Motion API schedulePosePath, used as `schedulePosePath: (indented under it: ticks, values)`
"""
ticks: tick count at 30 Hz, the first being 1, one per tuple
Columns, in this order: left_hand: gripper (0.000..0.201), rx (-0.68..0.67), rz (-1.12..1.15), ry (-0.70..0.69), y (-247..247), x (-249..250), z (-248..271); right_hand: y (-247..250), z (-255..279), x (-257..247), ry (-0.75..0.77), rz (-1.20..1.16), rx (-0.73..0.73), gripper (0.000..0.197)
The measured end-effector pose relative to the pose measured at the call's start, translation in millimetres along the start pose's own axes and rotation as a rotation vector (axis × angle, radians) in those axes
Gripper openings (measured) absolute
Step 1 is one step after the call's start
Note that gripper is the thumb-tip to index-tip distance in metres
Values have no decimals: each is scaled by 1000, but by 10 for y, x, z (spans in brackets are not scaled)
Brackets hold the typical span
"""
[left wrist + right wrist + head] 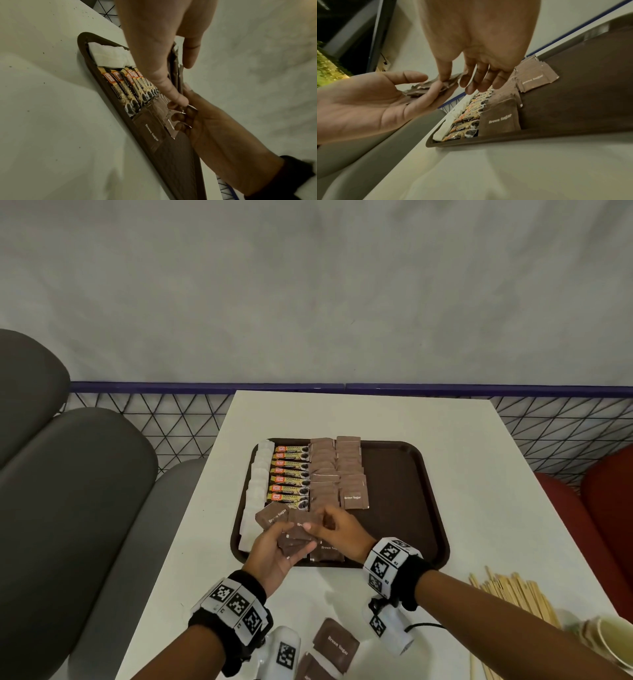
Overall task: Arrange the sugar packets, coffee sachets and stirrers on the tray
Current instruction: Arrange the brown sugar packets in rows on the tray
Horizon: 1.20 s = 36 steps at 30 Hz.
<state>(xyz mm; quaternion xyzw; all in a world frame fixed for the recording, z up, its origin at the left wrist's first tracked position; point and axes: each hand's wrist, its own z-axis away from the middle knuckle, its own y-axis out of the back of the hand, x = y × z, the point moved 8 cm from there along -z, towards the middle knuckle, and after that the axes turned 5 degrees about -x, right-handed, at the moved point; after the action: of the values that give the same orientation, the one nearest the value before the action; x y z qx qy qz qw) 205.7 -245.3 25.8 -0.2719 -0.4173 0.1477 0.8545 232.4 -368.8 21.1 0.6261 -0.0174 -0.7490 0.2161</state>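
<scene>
A dark brown tray (pixel 404 474) lies in the centre of the head view. In its left part run columns: white sugar packets (pixel 257 474), yellow-black coffee sachets (pixel 290 474), brown sugar packets (pixel 337 463). More brown packets (pixel 335 642) lie at the bottom centre. Wooden stirrers (pixel 513 590) lie at the lower right.

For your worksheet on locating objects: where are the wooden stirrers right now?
In the head view the wooden stirrers lie on the white table, off the tray, beyond its near right corner.
</scene>
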Motion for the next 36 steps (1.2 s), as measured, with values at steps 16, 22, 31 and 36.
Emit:
schedulePosePath:
  ticks: [16, 22, 31, 36]
  values:
    - [20, 79, -72, -30, 271, 34, -110, 1124, 50, 568, -358, 86, 511, 15]
    - [18, 79, -48, -16, 267, 40, -152, 1087, -68, 692, -417, 157, 482, 19]
    - [20, 75, -35, -8, 284, 87, -203, 1017, -202, 773, -432, 239, 500, 28]
    - [18, 82, -101, -1, 321, 55, -203, 1059, -179, 667, -340, 304, 553, 42]
